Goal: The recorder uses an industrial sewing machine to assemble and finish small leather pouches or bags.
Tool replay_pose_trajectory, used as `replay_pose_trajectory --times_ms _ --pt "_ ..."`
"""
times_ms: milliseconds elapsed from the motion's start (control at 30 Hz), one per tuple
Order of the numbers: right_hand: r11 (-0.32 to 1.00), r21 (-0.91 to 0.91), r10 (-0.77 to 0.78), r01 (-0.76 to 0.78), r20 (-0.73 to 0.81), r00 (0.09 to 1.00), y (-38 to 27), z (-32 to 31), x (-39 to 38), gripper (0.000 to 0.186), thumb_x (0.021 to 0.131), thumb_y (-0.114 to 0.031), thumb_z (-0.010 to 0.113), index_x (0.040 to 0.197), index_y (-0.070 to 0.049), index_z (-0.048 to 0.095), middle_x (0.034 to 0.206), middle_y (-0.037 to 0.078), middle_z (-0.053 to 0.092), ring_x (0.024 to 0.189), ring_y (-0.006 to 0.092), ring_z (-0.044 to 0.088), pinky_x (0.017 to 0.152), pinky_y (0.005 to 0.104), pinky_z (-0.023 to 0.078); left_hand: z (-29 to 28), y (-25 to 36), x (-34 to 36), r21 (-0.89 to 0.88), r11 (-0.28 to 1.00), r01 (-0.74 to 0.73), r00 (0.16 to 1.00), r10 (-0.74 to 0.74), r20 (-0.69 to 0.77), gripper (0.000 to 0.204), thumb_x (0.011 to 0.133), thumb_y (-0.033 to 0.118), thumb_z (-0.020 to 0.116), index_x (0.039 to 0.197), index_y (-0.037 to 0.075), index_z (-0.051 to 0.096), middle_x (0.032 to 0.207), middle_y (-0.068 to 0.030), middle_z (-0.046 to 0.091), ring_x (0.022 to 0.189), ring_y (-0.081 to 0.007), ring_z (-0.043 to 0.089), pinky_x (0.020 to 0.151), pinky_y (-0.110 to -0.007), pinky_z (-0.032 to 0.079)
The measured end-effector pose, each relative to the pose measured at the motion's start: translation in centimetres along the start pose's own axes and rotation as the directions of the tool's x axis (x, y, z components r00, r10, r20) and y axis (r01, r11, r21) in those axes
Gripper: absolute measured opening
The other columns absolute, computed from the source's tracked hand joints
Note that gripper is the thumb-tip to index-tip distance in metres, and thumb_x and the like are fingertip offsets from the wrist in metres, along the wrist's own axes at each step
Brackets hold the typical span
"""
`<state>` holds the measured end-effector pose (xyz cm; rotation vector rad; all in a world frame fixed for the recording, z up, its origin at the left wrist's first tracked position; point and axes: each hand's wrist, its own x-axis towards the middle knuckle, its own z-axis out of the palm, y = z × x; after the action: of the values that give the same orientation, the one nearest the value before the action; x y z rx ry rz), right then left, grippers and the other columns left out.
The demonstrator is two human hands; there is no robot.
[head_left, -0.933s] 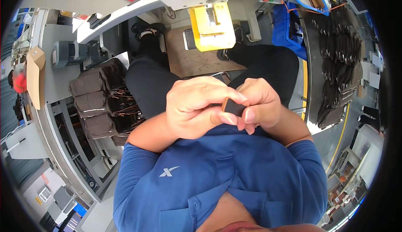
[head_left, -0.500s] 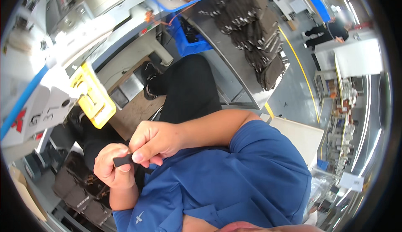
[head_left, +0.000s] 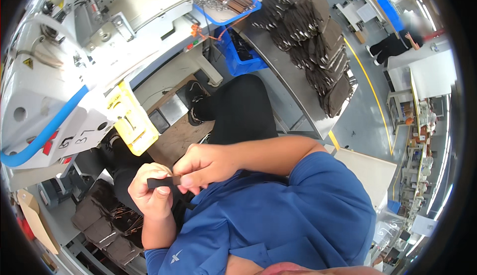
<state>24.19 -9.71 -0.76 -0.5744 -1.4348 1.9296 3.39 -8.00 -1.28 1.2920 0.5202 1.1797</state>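
Between the left hand [head_left: 153,198] and the right hand [head_left: 209,164], which pinch its two ends, the small dark strip [head_left: 159,182] seems light and flexible (perhaps cloth), so these left and right ends suit gentle holding.

We observed bright lighting: glare whitened the machine [head_left: 64,91], fisheye curvature bent straight edges, and blackness filled the corners.

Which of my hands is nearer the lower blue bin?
Right. The right hand is below and slightly left of the lower blue bin in the picture; the left hand is farther off, lower and more to the left.
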Motion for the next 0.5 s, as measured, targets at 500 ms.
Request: replay_pose_trajectory --times_ms 500 --pt "0.019 -0.598 -0.624 -0.801 -0.633 0.458 -3.1 -36.8 0.5 0.023 0.085 -0.018 0.060 0.092 -0.004 0.076 0.091 0.023 0.073 0.089 0.0421 0.070 0.084 0.0488 0.056 -2.0 -0.3 -0.9 0.041 0.902 0.430 0.897 -0.422 -0.128 0.020 0.090 -0.001 0.072 0.108 -0.008 0.067 0.092 -0.0090 0.066 0.071 -0.0112 0.065 0.069 -0.026 0.057"
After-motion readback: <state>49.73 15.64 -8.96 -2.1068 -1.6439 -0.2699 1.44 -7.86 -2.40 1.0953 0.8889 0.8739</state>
